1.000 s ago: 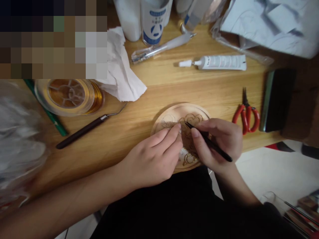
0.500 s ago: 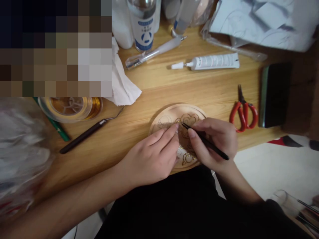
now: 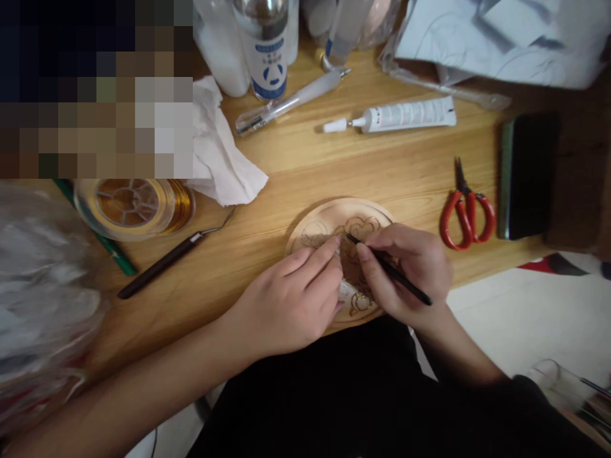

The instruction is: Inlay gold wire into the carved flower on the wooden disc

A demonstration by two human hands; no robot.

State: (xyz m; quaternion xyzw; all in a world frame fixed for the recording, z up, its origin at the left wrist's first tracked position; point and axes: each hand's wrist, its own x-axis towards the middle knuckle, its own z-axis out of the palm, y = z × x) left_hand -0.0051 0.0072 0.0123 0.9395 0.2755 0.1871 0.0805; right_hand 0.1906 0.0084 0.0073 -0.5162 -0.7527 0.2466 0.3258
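A round wooden plate (image 3: 305, 222) at the table's near edge carries a pencil-drawn pattern, with thin gold wire (image 3: 361, 301) shaped along some lines. My left hand (image 3: 296, 296) rests over the plate's left side, fingers drawn together and fingertips near the middle of the pattern. What they pinch, if anything, is too small to tell. In my right hand (image 3: 413, 270) is a pair of slim black tweezers (image 3: 396, 275), gripped like a pen. Their tips point at the pattern, right beside my left fingertips. Both hands hide much of the plate.
Red-handled pliers (image 3: 466, 213) and a phone (image 3: 527, 178) lie to the right. Behind are a glue tube (image 3: 410, 116), a clear pen (image 3: 293, 102) and a bottle (image 3: 267, 57). Leftward are a dark-handled pick (image 3: 162, 264), a gold wire spool (image 3: 136, 207), tissue (image 3: 233, 168) and plastic bags (image 3: 42, 286).
The view has shifted slightly. Both hands keep nearly the same place over the plate, with the tweezers' tips still beside the left fingertips.
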